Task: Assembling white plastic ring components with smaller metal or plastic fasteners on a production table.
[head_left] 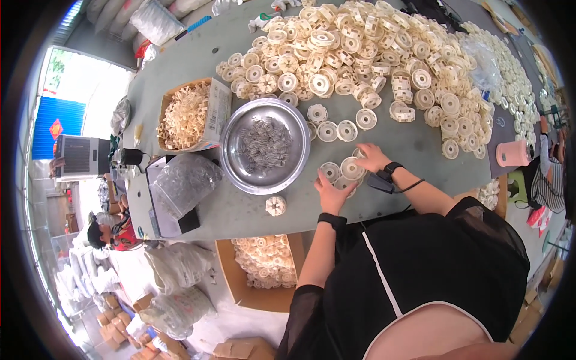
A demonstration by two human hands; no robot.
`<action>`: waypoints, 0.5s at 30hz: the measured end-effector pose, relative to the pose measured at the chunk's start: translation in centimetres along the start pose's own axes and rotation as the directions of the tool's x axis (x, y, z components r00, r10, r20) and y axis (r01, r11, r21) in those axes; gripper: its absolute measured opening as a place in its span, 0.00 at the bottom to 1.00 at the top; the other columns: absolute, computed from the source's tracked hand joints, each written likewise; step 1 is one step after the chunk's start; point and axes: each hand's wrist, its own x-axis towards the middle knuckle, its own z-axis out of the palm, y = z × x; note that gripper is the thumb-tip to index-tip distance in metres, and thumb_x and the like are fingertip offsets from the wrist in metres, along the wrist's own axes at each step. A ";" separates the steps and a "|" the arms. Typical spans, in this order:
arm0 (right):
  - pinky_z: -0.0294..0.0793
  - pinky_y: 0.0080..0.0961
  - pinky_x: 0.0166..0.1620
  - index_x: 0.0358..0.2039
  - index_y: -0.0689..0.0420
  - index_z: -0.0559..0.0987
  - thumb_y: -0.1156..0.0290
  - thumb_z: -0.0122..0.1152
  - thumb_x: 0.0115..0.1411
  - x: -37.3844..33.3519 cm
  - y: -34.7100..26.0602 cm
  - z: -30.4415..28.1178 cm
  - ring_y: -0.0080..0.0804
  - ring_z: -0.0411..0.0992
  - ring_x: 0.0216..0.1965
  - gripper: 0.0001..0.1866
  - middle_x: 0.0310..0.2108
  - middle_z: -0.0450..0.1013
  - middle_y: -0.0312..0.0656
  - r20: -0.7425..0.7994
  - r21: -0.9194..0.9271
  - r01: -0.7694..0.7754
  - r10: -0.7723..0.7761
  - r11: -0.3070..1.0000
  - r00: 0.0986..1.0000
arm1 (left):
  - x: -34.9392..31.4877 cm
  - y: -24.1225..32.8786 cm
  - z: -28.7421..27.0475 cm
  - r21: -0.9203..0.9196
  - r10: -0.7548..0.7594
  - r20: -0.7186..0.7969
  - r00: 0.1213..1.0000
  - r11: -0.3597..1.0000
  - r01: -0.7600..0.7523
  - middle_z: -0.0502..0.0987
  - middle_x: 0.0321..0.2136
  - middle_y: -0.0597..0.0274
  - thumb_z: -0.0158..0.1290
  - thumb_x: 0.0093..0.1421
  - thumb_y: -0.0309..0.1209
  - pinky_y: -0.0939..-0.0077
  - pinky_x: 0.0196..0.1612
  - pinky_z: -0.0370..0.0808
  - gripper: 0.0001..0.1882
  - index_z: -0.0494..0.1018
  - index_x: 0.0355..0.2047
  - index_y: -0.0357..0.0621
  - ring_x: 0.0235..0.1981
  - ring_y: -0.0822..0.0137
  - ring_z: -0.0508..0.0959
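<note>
Several round cream plastic wheels point(351, 168) lie close together on the grey-green table before me. My left hand point(332, 197) curls its fingers and thumb round wheels on the near left side of this group. At the far right side, my right hand point(374, 159) has a wheel between fingers and thumb, partly hidden by them. Just beyond the hands lie more loose wheels point(327, 131). One wheel with a slotted side point(276, 206) stands alone nearer the table's front edge, left of my left hand.
A metal bowl point(227, 151) of small springs stands left of my hands. Beside it are a carton point(218, 114) of small cream pieces and a clear plastic bag point(186, 183). A big wheel heap point(360, 45) covers the far side. Below the edge sits an open carton point(255, 303).
</note>
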 end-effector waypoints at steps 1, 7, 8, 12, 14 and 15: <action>0.54 0.39 0.55 0.51 0.57 0.62 0.53 0.58 0.41 -0.1 0.1 0.0 0.51 0.56 0.51 0.37 0.49 0.60 0.54 0.005 -0.006 0.002 -0.002 1.000 1.000 | 0.4 0.3 0.3 0.028 -0.023 0.030 0.999 0.999 0.023 0.51 0.50 0.39 0.67 0.31 0.43 0.65 0.48 0.65 0.59 0.42 0.57 0.36 0.46 0.48 0.64; 0.55 0.36 0.54 0.51 0.56 0.63 0.53 0.60 0.43 -0.2 -0.1 0.9 0.49 0.55 0.53 0.36 0.50 0.58 0.54 -0.089 0.100 -0.089 0.098 0.991 0.991 | 1.8 0.8 1.7 -0.016 -0.038 0.106 0.994 0.999 0.040 0.55 0.45 0.42 0.66 0.30 0.43 0.66 0.47 0.66 0.54 0.49 0.56 0.46 0.45 0.48 0.64; 0.60 0.35 0.51 0.51 0.57 0.63 0.54 0.61 0.43 0.0 0.5 0.9 0.46 0.59 0.49 0.36 0.48 0.61 0.53 -0.113 0.123 -0.046 0.061 0.991 0.992 | 1.9 0.7 1.9 -0.023 0.004 0.135 0.991 1.000 -0.001 0.55 0.44 0.43 0.66 0.31 0.43 0.66 0.47 0.67 0.51 0.52 0.55 0.49 0.44 0.49 0.65; 0.63 0.32 0.49 0.50 0.63 0.62 0.57 0.62 0.41 1.8 1.9 -0.7 0.40 0.64 0.48 0.37 0.46 0.63 0.54 0.044 0.520 -0.079 0.066 0.850 0.997 | 3.3 -0.6 2.8 -0.112 0.056 0.134 0.989 0.993 -0.041 0.56 0.45 0.45 0.65 0.33 0.42 0.66 0.47 0.67 0.45 0.57 0.52 0.49 0.44 0.51 0.65; 0.65 0.29 0.47 0.49 0.65 0.63 0.59 0.62 0.41 1.2 0.0 -2.5 0.37 0.66 0.45 0.36 0.45 0.65 0.52 0.132 0.577 -0.152 0.092 0.803 0.987 | 4.0 -1.0 2.7 -0.149 0.106 0.095 0.990 0.985 -0.092 0.57 0.44 0.46 0.65 0.35 0.40 0.67 0.47 0.67 0.39 0.62 0.49 0.49 0.43 0.53 0.66; 0.67 0.27 0.44 0.48 0.66 0.63 0.61 0.62 0.42 0.6 -1.3 -3.7 0.34 0.67 0.42 0.35 0.43 0.66 0.51 0.214 0.625 -0.225 0.114 0.748 0.970 | 4.1 -0.8 2.5 -0.149 0.105 0.093 0.990 0.985 -0.090 0.57 0.44 0.46 0.65 0.35 0.40 0.67 0.47 0.67 0.39 0.62 0.49 0.49 0.43 0.53 0.66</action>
